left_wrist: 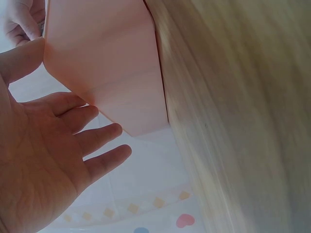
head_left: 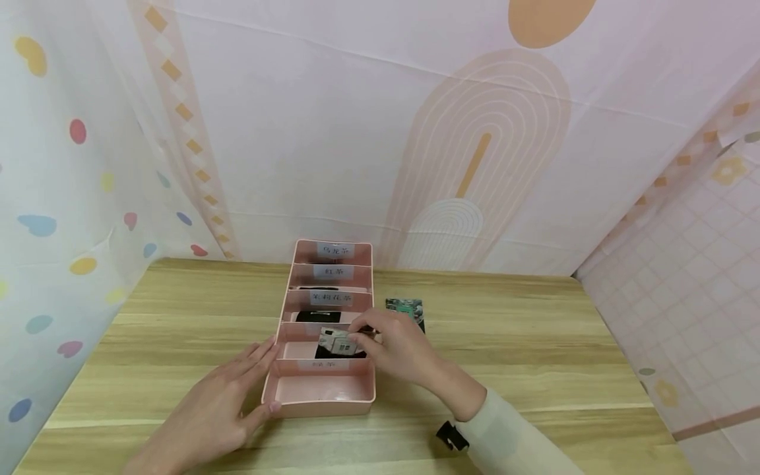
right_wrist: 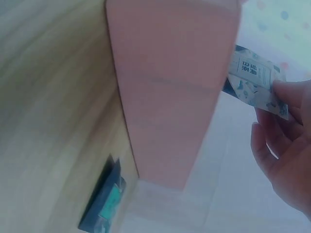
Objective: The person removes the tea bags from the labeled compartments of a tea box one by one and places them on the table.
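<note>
A pink divided box with labelled compartments stands on the table. My left hand steadies it, fingers along its left side and thumb at the near left corner; in the left wrist view the fingers look fairly straight against the wall. Between thumb and fingers, my right hand pinches a pale patterned tea sachet with a dark edge. The sachet is over the second compartment from the front, partly inside it. In the right wrist view, the pinched corner of the sachet shows beside the box's rim.
A dark and green sachet lies on the wooden table right of the box, partly behind my right hand. A black packet lies in the middle compartment. Patterned cloth hangs close behind the box.
</note>
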